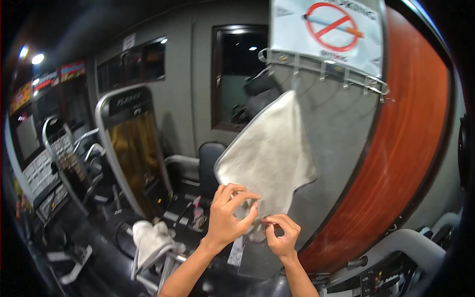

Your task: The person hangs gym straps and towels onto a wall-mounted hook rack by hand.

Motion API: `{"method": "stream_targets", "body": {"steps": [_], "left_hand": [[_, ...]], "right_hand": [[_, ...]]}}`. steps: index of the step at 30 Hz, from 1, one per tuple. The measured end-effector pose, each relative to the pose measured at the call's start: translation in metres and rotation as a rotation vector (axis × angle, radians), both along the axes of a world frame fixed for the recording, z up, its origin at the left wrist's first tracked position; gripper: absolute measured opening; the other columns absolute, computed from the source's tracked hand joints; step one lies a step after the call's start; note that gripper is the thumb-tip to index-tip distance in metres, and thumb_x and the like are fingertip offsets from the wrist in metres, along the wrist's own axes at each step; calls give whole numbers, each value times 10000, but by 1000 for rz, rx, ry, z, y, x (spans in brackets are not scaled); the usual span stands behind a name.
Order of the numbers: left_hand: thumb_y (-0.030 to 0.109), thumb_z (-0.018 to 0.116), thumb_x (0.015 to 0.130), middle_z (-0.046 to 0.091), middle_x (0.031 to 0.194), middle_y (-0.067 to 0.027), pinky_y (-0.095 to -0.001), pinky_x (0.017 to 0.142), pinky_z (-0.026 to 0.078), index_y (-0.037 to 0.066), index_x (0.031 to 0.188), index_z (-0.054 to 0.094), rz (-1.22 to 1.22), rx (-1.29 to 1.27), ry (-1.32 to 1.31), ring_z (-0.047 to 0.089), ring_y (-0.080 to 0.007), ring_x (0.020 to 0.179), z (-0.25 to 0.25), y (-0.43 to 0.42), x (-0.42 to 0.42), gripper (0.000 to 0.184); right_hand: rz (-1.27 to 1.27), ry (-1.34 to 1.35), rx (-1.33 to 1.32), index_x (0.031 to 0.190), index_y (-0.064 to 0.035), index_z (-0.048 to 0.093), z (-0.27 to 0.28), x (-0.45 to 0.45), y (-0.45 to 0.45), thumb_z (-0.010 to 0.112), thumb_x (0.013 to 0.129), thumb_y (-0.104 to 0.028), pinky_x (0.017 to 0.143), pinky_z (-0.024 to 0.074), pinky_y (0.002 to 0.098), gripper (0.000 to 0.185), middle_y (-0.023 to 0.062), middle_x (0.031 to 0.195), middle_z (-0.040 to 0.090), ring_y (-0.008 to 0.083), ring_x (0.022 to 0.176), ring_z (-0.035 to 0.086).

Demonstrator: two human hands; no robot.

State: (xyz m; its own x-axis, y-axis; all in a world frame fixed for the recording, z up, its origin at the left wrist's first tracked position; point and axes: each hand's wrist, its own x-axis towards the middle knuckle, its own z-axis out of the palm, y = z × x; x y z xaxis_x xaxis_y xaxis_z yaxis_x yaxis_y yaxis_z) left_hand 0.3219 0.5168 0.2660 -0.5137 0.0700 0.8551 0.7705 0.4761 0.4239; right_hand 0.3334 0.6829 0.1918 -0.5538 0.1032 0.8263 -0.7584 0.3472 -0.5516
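Note:
A pale, dark-edged towel [272, 143] hangs by one corner from a metal hook rail [324, 74] on the grey wall and spreads out downward. My left hand [230, 213] is in front of its lower left part, thumb and forefinger curved with a small gap between the tips and nothing visible in them. Lower and to the right, my right hand [283, 235] has thumb and forefinger pinched together near the towel's bottom end. What lies in that pinch, if anything, is too small to make out. Whether either hand touches the cloth I cannot tell.
A no-smoking sign [329, 27] is above the rail, and a dark bag [262, 91] hangs left of the towel. Another pale towel [151, 240] lies over a metal frame at lower left. A weight machine [133, 143] stands left; more equipment [396, 255] is at lower right.

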Motion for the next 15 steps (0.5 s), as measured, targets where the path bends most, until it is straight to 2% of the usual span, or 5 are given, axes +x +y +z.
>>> {"method": "stream_targets", "body": {"steps": [3,7,12,15], "left_hand": [[77,755,763,637,911,-78,-359,814,478,91,951,761,45,-13,-67,597,-249,891,-33,-23,10,188],[85,748,777,646,949,-87,-363,847,483,84,971,759,94,27,-198,600,-260,920,-74,-56,27,195],[114,728,773,650,985,-97,-370,867,486,77,1034,750,275,51,-350,601,-270,964,-123,-107,52,264],[95,734,804,645,994,-102,-370,881,486,65,1014,745,370,119,-451,605,-266,975,-143,-139,69,212]], "right_hand": [[110,-96,14,934,9,740,-25,2,-29,646,792,84,623,574,267,186,108,848,722,171,710,695],[263,-262,13,909,18,722,-56,-1,-73,644,815,85,640,571,277,140,125,859,723,183,719,703],[444,-358,46,917,-2,721,-94,-13,-137,666,861,36,737,546,325,87,103,897,736,233,813,711],[518,-405,132,962,-4,715,-104,-13,-177,678,850,21,741,539,346,120,109,907,720,258,835,711]]}}
